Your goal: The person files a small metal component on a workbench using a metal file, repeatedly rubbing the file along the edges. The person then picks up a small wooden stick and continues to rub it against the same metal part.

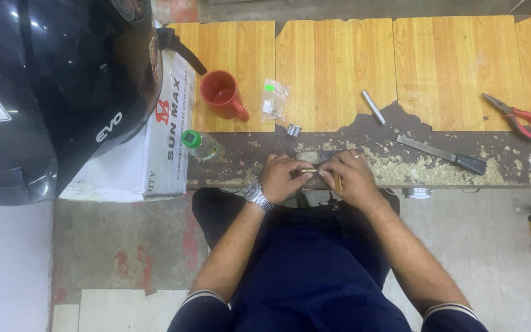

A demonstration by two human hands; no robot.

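A glossy black helmet [50,80] fills the far left, resting partly on a white cardboard box [155,154] that lies on the bench [450,67], whose top is wood-grain laminate with a worn, chipped dark strip along the near edge. Just right of the box a small clear bottle with a green cap [201,145] lies on its side, and above it stands a red mug [221,94]. Next comes a small clear plastic bag [275,98] with a little metal piece [293,130] just below it. At the near edge of the bench the two hands meet over a flat grey metal block [318,156]: the left hand [281,177], with a silver wristwatch [257,196] on its wrist, pinches one end of a small brass-coloured part [309,171] with a narrow grip, and the right hand [354,178] closes on the other end of it, its fingers curled tight, with what looks like a thin brown stick [338,181] also tucked in that hand. Further right, well apart from the hands, a short metal rod [373,106] lies tilted on the laminate, then a flat file with a black handle [442,155] on the worn strip, and near the right edge red-handled pliers [516,115]. The person's dark blue trousers show below.
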